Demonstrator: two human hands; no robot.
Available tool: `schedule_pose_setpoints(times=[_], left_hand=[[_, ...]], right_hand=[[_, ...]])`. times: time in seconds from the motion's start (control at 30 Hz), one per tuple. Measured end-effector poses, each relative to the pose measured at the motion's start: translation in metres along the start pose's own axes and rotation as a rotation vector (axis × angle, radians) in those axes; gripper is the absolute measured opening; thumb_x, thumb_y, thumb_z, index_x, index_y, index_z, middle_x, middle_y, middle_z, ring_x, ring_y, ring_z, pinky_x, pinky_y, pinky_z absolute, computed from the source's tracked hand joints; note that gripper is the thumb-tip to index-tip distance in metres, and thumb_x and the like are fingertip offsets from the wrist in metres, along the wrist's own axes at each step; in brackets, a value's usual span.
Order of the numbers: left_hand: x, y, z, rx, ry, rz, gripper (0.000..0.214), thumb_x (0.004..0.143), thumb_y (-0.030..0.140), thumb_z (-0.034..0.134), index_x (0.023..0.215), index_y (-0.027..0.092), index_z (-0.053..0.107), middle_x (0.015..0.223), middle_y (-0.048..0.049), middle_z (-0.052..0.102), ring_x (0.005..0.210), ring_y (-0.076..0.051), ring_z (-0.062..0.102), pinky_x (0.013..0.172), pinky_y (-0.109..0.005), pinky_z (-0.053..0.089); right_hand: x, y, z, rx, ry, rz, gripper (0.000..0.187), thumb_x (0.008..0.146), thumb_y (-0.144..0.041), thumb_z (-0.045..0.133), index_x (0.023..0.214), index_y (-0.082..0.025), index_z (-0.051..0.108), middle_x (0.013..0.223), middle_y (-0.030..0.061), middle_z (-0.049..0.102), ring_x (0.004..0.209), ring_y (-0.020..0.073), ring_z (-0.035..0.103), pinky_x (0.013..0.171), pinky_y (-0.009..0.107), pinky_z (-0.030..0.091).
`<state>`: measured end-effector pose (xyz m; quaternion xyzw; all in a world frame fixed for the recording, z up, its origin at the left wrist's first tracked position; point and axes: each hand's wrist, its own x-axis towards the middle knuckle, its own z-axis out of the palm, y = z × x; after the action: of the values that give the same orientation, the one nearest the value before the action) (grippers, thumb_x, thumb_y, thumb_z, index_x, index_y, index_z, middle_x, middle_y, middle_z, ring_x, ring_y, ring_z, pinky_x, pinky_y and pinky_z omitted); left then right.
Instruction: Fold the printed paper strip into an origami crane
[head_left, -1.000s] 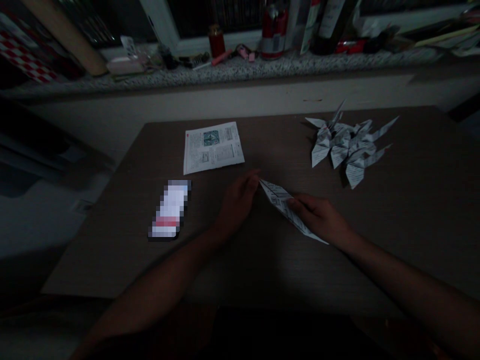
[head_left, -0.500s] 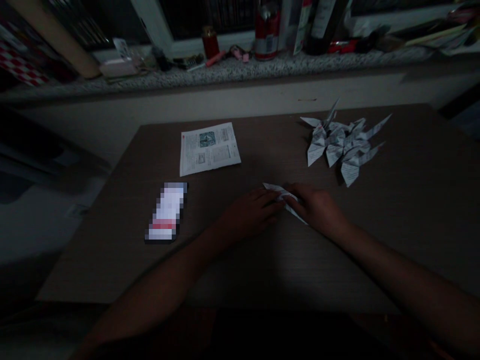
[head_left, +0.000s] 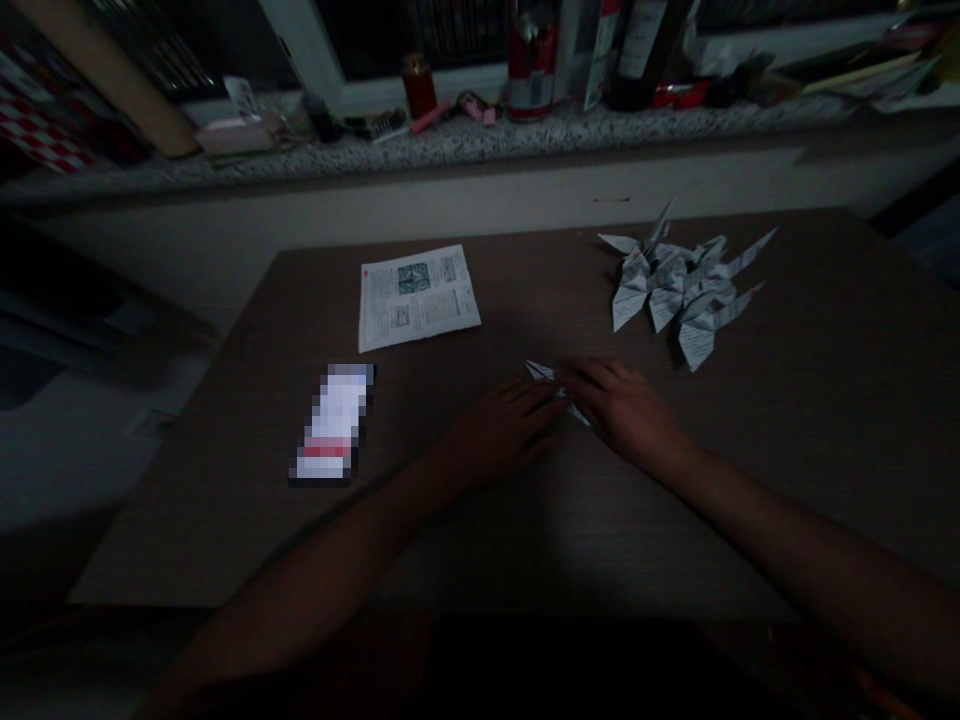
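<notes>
A small piece of folded printed paper (head_left: 540,371) lies on the table between my two hands, with a narrow pointed end sticking out on the far side. My left hand (head_left: 501,428) comes from the left, its fingertips pressing the paper down. From the other side, my right hand (head_left: 621,408) has its fingers over the paper's right edge, holding it against the tabletop. Most of the paper's middle is hidden under the fingers. Several folded paper cranes (head_left: 701,335) stand bunched together beyond my right hand.
A flat printed sheet (head_left: 420,298) rests toward the back of the brown table (head_left: 247,400). Left of my hands lies a phone (head_left: 330,425) with its screen lit and blurred. Behind, a stone windowsill (head_left: 360,160) carries a red can (head_left: 532,75), bottles and clutter.
My right fingers have shifted slightly to the left and farther over the paper, covering more of its right edge. My left hand stays nearly in place.
</notes>
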<state>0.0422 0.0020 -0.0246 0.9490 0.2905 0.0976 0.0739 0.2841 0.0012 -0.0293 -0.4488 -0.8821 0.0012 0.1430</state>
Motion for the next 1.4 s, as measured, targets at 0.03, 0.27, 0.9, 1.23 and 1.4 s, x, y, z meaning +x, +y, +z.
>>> schedule_pose_setpoints(times=[0.03,0.27,0.9,1.23,1.4], left_hand=[[0.0,0.0,0.0,0.0,0.002,-0.007,0.054,0.108,0.044,0.048,0.156,0.019,0.043,0.163,-0.0129,0.043,0.15,-0.028,0.042,0.125,-0.047,0.034],[-0.001,0.002,0.002,0.003,-0.001,-0.018,0.054,0.108,0.043,0.048,0.157,0.023,0.042,0.167,-0.0117,0.038,0.153,-0.029,0.039,0.125,-0.048,0.034],[-0.003,0.01,0.0,0.017,-0.009,-0.072,0.05,0.109,0.044,0.045,0.157,0.027,0.045,0.169,-0.0112,0.035,0.157,-0.028,0.03,0.128,-0.049,0.028],[-0.002,0.014,-0.001,0.042,0.003,-0.058,0.047,0.109,0.038,0.045,0.155,0.027,0.048,0.166,-0.0091,0.04,0.156,-0.03,0.033,0.127,-0.052,0.031],[-0.002,0.014,-0.002,0.054,-0.001,-0.056,0.048,0.109,0.038,0.045,0.156,0.027,0.046,0.168,-0.0084,0.037,0.156,-0.03,0.033,0.127,-0.052,0.03]], right_hand=[[0.0,0.002,0.002,0.025,0.006,-0.014,0.041,0.104,-0.02,0.052,0.143,-0.016,0.06,0.15,0.0145,0.06,0.132,0.0345,0.057,0.103,0.05,0.051],[-0.006,0.01,0.011,0.134,-0.011,-0.054,0.052,0.109,-0.026,0.041,0.16,-0.017,0.04,0.163,0.0143,0.045,0.151,0.028,0.043,0.12,0.054,0.04],[-0.017,0.015,0.006,0.061,-0.098,-0.129,0.077,0.108,-0.049,0.041,0.169,-0.02,0.002,0.172,0.0161,0.026,0.159,0.0298,0.022,0.127,0.057,0.024],[-0.051,0.013,-0.01,0.098,-0.119,-0.119,0.08,0.107,-0.047,0.047,0.169,-0.024,0.002,0.173,0.0143,0.022,0.159,0.0301,0.022,0.127,0.059,0.024],[-0.083,0.015,-0.021,0.099,-0.155,-0.114,0.082,0.105,-0.047,0.048,0.169,-0.024,0.002,0.172,0.014,0.025,0.158,0.0313,0.026,0.125,0.06,0.028]])
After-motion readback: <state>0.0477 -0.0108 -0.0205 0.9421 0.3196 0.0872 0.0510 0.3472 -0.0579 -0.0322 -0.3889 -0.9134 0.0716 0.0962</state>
